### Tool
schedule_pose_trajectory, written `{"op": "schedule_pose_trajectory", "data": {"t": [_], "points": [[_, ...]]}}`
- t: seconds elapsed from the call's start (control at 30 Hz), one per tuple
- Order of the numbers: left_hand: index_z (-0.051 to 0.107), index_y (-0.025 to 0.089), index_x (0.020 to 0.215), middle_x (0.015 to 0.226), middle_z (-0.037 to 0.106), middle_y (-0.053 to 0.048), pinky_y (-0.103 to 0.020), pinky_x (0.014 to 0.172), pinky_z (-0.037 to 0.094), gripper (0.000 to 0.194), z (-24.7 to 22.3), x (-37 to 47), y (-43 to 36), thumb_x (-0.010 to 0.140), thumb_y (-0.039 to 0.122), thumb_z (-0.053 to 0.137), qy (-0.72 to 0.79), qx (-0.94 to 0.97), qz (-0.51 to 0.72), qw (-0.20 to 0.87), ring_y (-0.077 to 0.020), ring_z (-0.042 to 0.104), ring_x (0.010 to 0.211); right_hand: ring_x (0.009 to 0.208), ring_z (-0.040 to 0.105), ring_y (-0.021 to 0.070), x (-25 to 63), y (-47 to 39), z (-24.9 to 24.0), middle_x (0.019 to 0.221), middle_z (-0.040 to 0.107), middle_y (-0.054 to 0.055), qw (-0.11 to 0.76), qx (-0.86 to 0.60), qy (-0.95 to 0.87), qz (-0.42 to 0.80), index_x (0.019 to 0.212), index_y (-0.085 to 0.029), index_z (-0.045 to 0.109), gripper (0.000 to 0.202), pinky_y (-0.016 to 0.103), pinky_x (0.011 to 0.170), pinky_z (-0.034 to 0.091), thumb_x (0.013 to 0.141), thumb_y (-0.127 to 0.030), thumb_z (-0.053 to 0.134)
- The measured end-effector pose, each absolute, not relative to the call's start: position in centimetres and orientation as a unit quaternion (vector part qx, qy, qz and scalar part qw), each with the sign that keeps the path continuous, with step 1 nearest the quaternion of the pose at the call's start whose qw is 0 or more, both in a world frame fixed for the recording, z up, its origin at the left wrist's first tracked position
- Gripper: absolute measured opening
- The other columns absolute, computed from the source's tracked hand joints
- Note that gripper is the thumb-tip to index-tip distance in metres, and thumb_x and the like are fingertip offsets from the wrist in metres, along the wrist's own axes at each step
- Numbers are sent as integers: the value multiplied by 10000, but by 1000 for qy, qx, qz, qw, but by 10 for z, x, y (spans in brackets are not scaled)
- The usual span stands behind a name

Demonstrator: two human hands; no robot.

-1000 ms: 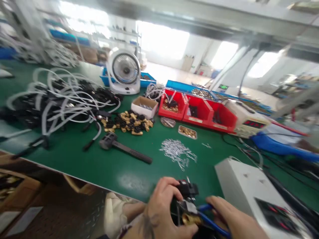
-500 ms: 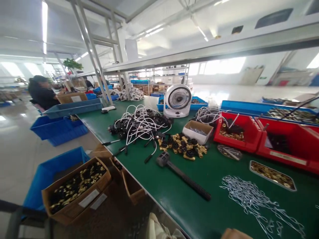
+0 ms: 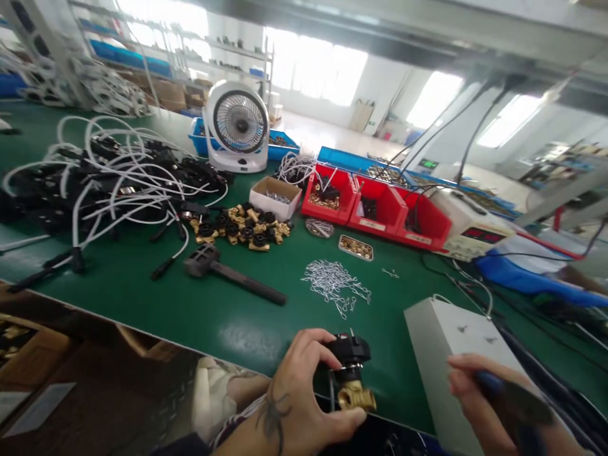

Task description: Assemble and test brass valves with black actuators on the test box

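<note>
My left hand (image 3: 297, 386) grips a brass valve fitting with a black round cap (image 3: 350, 349), thumb at the brass base and fingers at the cap. It is upright at the table's near edge, with a thin grey lead beside it. My right hand (image 3: 484, 405), blurred, is closed around a dark tool with a blue part (image 3: 517, 405); its kind is unclear. That hand is over a grey metal box (image 3: 456, 342) with switches on top. Beyond my left hand lie a pile of wire clips (image 3: 330, 282) and a black mallet (image 3: 237, 278).
Brass fittings with black caps (image 3: 247, 228) lie behind the mallet. A white fan (image 3: 240, 126), a small carton (image 3: 274, 196) and red bins (image 3: 375, 212) stand farther back. White-cabled black parts (image 3: 109, 177) heap at left. An instrument with a display (image 3: 475, 231) stands at right.
The view has swung right and down toward the table. Both hands now show, the left with the valve fitting and the right with the tool; before, only a sliver of one hand showed.
</note>
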State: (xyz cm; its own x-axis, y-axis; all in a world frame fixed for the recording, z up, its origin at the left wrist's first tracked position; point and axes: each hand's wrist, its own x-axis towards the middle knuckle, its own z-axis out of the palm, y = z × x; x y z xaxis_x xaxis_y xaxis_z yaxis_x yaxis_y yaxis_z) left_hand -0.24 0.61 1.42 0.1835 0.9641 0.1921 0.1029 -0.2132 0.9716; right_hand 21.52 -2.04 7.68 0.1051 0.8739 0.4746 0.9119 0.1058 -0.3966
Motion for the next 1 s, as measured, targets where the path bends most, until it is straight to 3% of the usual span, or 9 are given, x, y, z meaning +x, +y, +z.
{"op": "schedule_pose_trajectory", "data": {"t": [0.07, 0.17, 0.37, 0.53, 0.7, 0.87, 1.0], "points": [[534, 221, 844, 1161, 593, -71, -416, 890, 491, 399, 13, -2, 5, 545, 77, 756, 432, 620, 477, 450, -265, 595, 1054, 653, 702, 205, 219, -22, 78, 786, 713, 30, 275, -655, -702, -55, 932, -250, 620, 118, 264, 557, 558, 893, -317, 532], [528, 228, 860, 1170, 589, -60, -421, 904, 490, 409, 11, -1, 4, 550, 79, 749, 431, 627, 487, 429, -265, 591, 1067, 630, 696, 180, 217, -27, 78, 762, 704, 16, 177, -615, -768, 19, 942, -245, 630, 169, 247, 544, 543, 904, -211, 469], [516, 223, 856, 1174, 584, -73, -438, 891, 507, 368, 13, -3, 2, 595, 86, 736, 425, 642, 470, 432, -268, 596, 1077, 660, 691, 156, 210, -33, 87, 789, 695, -6, 279, -664, -690, -67, 958, -248, 570, 85, 200, 582, 534, 901, -227, 511], [509, 231, 860, 1168, 586, -55, -438, 910, 498, 379, 10, -1, 1, 593, 81, 732, 428, 645, 495, 395, -262, 589, 1088, 525, 660, 157, 209, -29, 87, 649, 674, -18, 142, -625, -767, 33, 863, -242, 624, 200, 212, 455, 486, 875, -164, 440], [510, 213, 850, 1150, 590, -89, -452, 876, 506, 345, 14, -3, 1, 619, 102, 741, 427, 662, 475, 392, -279, 596, 1079, 673, 693, 161, 212, -32, 89, 790, 695, 5, 275, -678, -679, -56, 937, -241, 577, 68, 205, 584, 534, 902, -256, 520], [505, 219, 867, 1162, 592, -76, -438, 895, 505, 369, 13, -2, 2, 611, 83, 734, 416, 668, 489, 375, -265, 598, 1088, 537, 644, 172, 206, -26, 87, 665, 652, 2, 127, -604, -786, 31, 853, -237, 616, 216, 246, 478, 484, 872, -156, 417], [502, 236, 882, 1185, 584, -48, -428, 915, 501, 388, 8, -2, 0, 614, 91, 742, 414, 658, 499, 383, -248, 593, 1088, 651, 656, 162, 207, -26, 91, 772, 665, 8, 272, -653, -706, -38, 929, -241, 577, 83, 234, 583, 517, 893, -216, 506]]}}
